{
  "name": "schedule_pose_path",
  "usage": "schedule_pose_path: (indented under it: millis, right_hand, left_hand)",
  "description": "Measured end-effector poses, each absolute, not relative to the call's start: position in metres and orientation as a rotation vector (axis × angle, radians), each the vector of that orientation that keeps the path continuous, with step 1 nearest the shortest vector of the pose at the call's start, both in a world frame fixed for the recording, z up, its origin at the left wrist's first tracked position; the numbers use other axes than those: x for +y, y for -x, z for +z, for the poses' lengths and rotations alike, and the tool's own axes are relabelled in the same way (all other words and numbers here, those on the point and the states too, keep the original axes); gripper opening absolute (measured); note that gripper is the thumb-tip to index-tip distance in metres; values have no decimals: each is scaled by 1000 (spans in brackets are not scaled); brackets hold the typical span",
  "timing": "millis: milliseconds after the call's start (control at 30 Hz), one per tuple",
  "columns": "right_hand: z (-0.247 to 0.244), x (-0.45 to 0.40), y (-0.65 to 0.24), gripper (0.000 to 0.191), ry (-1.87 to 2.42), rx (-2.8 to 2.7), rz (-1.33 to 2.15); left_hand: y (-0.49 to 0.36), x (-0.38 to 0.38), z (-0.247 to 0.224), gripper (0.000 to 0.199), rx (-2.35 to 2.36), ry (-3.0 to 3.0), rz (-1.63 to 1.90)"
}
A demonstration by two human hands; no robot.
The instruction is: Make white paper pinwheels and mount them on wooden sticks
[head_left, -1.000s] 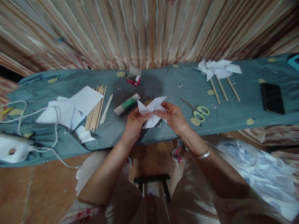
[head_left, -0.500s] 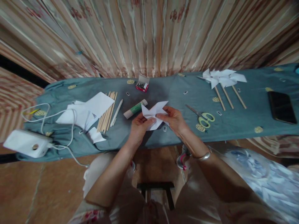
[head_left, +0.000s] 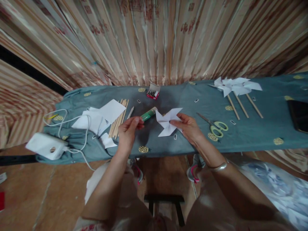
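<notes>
A folded white paper pinwheel point(head_left: 166, 123) is pinched in my right hand point(head_left: 189, 128), the thumb on its dark centre. My left hand point(head_left: 130, 130) is apart from it, thumb and fingers pressed together over the left end of a green tube point(head_left: 149, 114). What these fingers hold, if anything, is hidden. Left of that hand lie thin wooden sticks point(head_left: 117, 120) and a white pen point(head_left: 130, 112). Behind the tube stands an open red and white box point(head_left: 153, 92) of small metal pieces. Green-handled scissors point(head_left: 215, 126) lie right of my right hand.
On the blue-green cloth point(head_left: 178, 99), white paper sheets point(head_left: 96, 118) and a white device point(head_left: 47, 146) with cables lie at left. Several pinwheels on sticks point(head_left: 237, 86) lie at back right, a black phone point(head_left: 299, 115) at far right. A curtain point(head_left: 154, 41) hangs behind.
My left hand has let go of the pinwheel and moved left to the green tube. My right hand keeps the pinwheel. The view has shifted, so things on the cloth appear further right and lower.
</notes>
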State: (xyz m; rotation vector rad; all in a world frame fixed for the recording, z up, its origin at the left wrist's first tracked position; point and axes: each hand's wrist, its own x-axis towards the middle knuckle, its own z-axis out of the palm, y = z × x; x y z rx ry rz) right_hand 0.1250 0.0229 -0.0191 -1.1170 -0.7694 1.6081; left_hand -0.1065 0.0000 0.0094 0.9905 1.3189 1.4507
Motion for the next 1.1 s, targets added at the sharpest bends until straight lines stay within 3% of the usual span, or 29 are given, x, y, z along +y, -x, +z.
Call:
schedule_pose_path:
  millis: [167, 367, 567, 1100]
  right_hand:
    - [-13, 23, -124, 48, 1093, -723, 1616]
    - [-12, 23, -123, 48, 1088, -721, 1617]
    - [-10, 22, -122, 50, 1100, -718, 1619]
    - [-9, 20, -126, 53, 1119, -733, 1582]
  left_hand:
    - [159, 21, 3, 20, 1863, -1359, 1445]
    - [189, 27, -6, 21, 2280, -1800, 828]
    - [184, 32, -10, 23, 2343, -1915, 577]
    - [172, 38, -5, 37, 2389, -1730, 607]
